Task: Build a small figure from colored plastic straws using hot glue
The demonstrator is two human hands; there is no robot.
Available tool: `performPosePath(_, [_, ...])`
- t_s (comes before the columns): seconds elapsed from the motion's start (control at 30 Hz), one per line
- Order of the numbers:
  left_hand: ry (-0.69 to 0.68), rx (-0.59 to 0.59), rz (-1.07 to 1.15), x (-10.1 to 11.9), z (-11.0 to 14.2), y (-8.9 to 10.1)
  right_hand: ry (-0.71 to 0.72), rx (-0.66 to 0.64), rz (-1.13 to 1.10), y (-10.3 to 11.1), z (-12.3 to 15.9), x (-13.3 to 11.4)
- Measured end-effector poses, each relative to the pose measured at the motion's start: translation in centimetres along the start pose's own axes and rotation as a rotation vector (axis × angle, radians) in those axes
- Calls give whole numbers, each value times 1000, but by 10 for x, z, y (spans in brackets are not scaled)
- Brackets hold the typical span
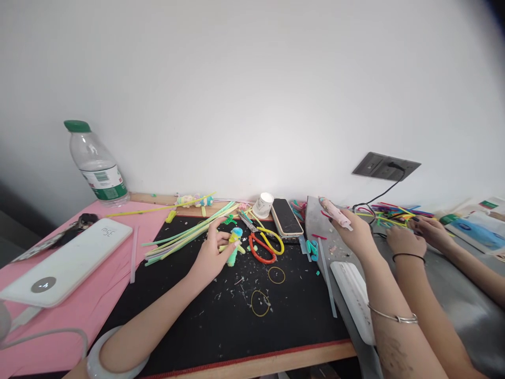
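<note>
My left hand (pixel 215 250) pinches a small pipe-cleaner figure (pixel 232 247) in green, yellow and blue, holding it upright over the black mat (pixel 221 326). My right hand (pixel 357 234), with a bangle on its wrist, is closed round a pink glue gun (pixel 335 213), raised above the grey surface right of the mat. The hand itself hides the gun's grip. Between my hands lie scissors (pixel 264 247) with red and yellow handles. A bundle of pale green and yellow pipe cleaners (pixel 177 239) lies just left of the figure.
Behind the mat are a phone (pixel 286 217) and a paper cup (pixel 263 204). A bottle (pixel 100 168) and white power bank (pixel 71 263) stand left. Two rubber bands (pixel 260 303) lie in front. A co-worker's hands (pixel 406 245) work close on my right, near a black cord (pixel 381 193).
</note>
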State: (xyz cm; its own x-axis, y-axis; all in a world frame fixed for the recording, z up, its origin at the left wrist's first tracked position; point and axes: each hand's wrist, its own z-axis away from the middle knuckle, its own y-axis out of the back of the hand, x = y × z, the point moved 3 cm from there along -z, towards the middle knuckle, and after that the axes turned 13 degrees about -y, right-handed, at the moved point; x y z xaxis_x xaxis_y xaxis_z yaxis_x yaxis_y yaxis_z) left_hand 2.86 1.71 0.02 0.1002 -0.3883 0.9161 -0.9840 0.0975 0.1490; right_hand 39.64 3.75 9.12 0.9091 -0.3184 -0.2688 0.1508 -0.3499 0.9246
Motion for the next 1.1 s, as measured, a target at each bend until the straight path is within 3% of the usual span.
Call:
performPosePath(0.07, [-14, -2, -12, -1, 0, -1, 95, 4, -250, 9, 11, -22])
performPosePath(0.17, [-42, -5, -27, -3, 0, -1, 224, -221, -517, 8, 28, -54])
performPosePath(0.23, [-58, -1, -45, -4, 1, 0, 261, -433, -584, -1, 38, -73])
performPosePath(0.43, [-120, -10, -137, -3, 1, 1, 225, -746, -625, -33, 58, -110])
performPosePath(0.73, [-133, -17, -135, -5, 3, 0, 294, -846, -696, -49, 68, -128])
performPosePath(1.1, [-150, -6, -141, -5, 3, 0, 350, -788, -657, -45, 66, -132])
